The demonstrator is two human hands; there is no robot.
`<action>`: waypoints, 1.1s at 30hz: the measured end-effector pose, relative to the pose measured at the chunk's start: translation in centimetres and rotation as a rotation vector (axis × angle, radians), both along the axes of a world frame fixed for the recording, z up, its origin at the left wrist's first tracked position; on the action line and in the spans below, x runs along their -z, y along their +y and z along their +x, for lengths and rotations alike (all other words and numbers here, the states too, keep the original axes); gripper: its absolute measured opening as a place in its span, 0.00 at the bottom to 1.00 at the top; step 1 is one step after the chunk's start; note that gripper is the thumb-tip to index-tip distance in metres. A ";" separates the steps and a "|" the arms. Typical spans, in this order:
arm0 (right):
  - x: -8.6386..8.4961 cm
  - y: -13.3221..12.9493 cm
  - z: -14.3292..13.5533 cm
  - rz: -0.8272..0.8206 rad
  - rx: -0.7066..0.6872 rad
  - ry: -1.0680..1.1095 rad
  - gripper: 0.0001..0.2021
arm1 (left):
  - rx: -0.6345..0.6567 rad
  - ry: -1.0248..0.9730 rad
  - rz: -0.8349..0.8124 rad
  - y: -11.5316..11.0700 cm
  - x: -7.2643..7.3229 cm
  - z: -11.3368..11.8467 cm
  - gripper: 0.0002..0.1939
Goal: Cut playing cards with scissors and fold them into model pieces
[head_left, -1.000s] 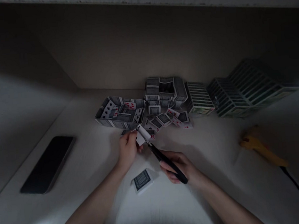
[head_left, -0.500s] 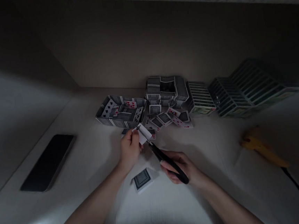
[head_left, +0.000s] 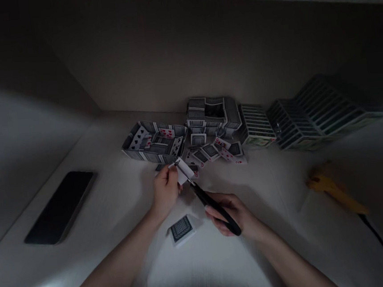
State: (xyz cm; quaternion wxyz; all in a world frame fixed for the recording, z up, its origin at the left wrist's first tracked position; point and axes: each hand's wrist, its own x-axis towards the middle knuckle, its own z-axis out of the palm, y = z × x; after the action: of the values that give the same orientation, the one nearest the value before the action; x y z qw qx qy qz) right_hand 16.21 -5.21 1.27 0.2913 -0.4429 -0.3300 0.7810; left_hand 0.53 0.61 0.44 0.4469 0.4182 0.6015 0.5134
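My left hand [head_left: 166, 186] is closed on a white playing card [head_left: 184, 172], thumb on top, holding it above the table. In my right hand [head_left: 229, 211] are black-handled scissors [head_left: 213, 204], the fingers wrapped round the handles. Their blades lie across the card, reaching to its far edge by the corner mark. Below the left hand a playing card with a patterned back [head_left: 182, 230] lies on the table. Just beyond the held card stands an open box made of playing cards [head_left: 145, 156], with cards inside. Several loose cards [head_left: 210, 151] are scattered to its right.
Behind the loose cards stands a block built of cards [head_left: 232, 113]. Striped stepped card structures [head_left: 257, 124] continue to the right. A black phone [head_left: 59, 208] lies at the left. A yellow glue gun [head_left: 336, 193] with a black cord is at the right. A wall closes the back.
Almost nothing differs. Both hands, the card and the scissors hold nearly the same place, while the view shifts very slightly.
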 end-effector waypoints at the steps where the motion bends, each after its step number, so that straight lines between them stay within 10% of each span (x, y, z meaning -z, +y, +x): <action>1: 0.0 0.0 0.0 -0.004 0.000 -0.001 0.18 | -0.004 -0.007 -0.004 0.0 0.0 0.0 0.11; 22: -0.2 0.0 -0.1 -0.017 -0.023 0.014 0.16 | 0.012 -0.004 0.011 0.1 0.5 -0.1 0.11; 33: 1.6 0.4 0.1 0.348 0.111 -0.236 0.26 | 0.081 0.113 0.094 -0.5 0.1 -0.4 0.15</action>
State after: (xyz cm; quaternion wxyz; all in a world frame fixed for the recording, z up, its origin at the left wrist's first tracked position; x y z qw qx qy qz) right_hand 16.35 -4.80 -0.28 0.3652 -0.4921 -0.4667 0.6377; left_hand 0.14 0.13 0.34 0.4126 0.4910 0.5834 0.4983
